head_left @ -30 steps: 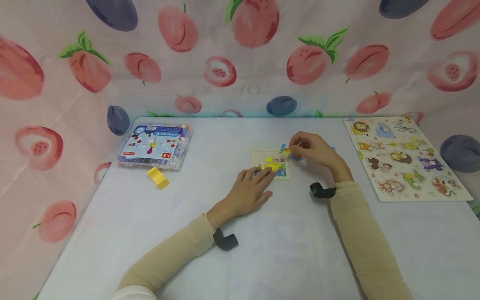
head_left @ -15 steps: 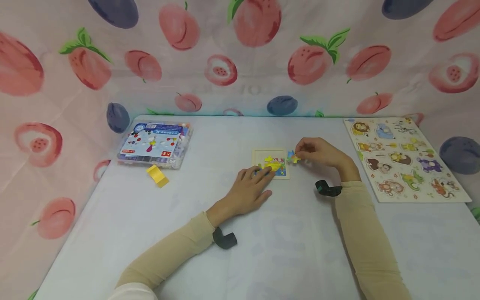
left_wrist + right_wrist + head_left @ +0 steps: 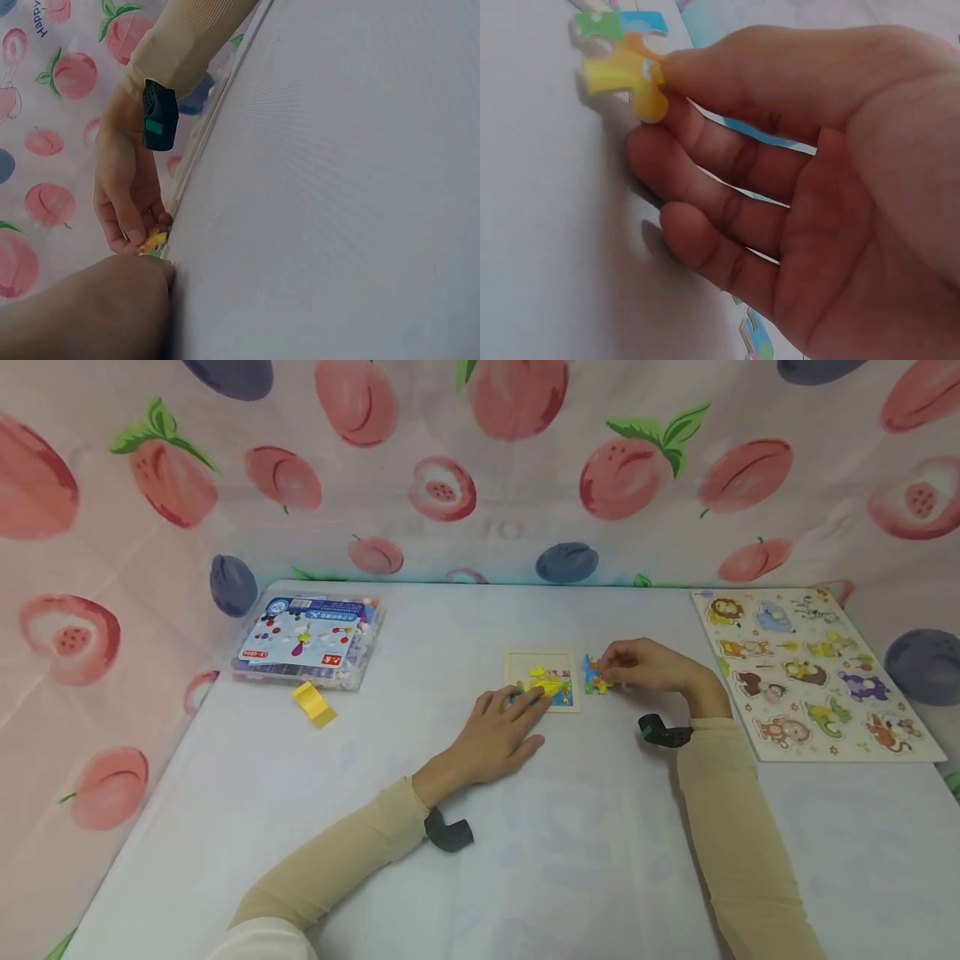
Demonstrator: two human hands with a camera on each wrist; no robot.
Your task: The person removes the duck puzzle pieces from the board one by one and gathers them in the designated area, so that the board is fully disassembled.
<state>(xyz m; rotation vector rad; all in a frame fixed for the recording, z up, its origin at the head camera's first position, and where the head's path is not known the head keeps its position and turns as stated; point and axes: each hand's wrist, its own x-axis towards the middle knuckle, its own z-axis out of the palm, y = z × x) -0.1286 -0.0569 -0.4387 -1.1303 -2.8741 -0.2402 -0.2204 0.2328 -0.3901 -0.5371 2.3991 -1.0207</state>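
Note:
My left hand [image 3: 491, 742] rests with its fingertips on the lower edge of a small framed jigsaw puzzle [image 3: 540, 655], part of whose picture, yellow, green and blue, shows. Just right of that frame, my right hand [image 3: 651, 670] pinches a yellow puzzle piece [image 3: 611, 75] between thumb and index finger. Green and blue parts appear beside the yellow; whether they belong to the same piece I cannot tell. In the left wrist view the right hand [image 3: 129, 184] holds the yellow piece [image 3: 154, 241] beyond the left hand [image 3: 97, 307].
A clear plastic box [image 3: 300, 639] with a printed card stands at the back left, and a folded yellow piece [image 3: 313, 705] lies before it. An animal puzzle board [image 3: 810, 677] lies at the right. Another puzzle piece [image 3: 758, 337] lies below the right fingers.
My right hand has shifted to the right and slightly down with the puzzle piece, away from the frame's upper right corner. The left hand stays in place on the frame.

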